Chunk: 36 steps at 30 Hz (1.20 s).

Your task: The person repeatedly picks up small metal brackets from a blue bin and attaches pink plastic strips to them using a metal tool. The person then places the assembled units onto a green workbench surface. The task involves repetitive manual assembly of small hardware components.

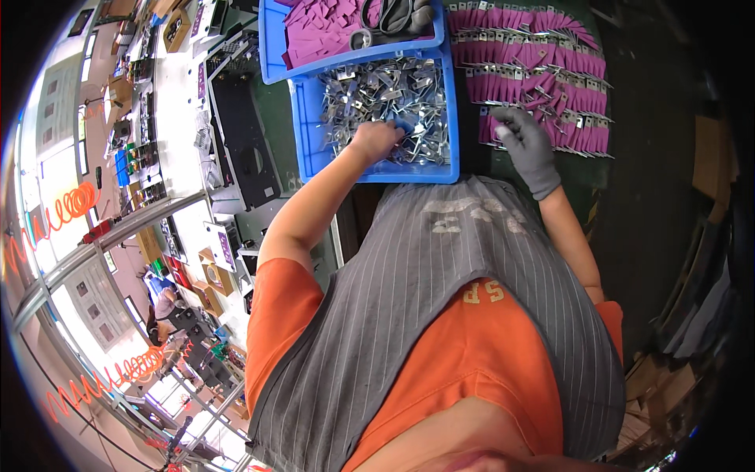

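My left hand, bare, reaches into a blue plastic bin of loose small metal brackets. Its fingers are bent together among the brackets, with a bit of blue at the tips; whatever they grip is hidden. My right hand wears a grey glove and hovers at the left end of the nearest row of pink strips. Thumb and fingers are apart there, with nothing visible between them. The pink strips with metal brackets lie in several rows, some strips jumbled across the middle rows.
Behind the bin, a second blue bin overlaps its rim and holds loose pink strips and a dark grey glove. A black metal panel stands to the left. Orange coiled hoses hang farther left, and cardboard lies at lower right.
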Each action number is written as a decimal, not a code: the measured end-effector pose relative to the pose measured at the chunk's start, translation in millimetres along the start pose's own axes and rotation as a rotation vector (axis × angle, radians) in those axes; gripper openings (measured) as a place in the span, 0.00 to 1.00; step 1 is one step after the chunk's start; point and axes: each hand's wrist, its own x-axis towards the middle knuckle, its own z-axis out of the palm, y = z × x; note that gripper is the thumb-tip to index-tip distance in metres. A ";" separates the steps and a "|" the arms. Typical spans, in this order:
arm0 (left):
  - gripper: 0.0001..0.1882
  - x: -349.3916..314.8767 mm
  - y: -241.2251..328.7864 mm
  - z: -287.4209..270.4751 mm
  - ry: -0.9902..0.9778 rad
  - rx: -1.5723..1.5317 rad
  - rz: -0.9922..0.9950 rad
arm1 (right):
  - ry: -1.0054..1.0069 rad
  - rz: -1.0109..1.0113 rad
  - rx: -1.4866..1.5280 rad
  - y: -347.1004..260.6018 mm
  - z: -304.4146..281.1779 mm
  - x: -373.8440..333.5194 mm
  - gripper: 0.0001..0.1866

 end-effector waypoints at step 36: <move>0.13 -32.5 -118.9 -159.1 0.657 -0.168 -0.417 | -0.615 0.326 0.558 -37.7 34.5 -6.0 0.13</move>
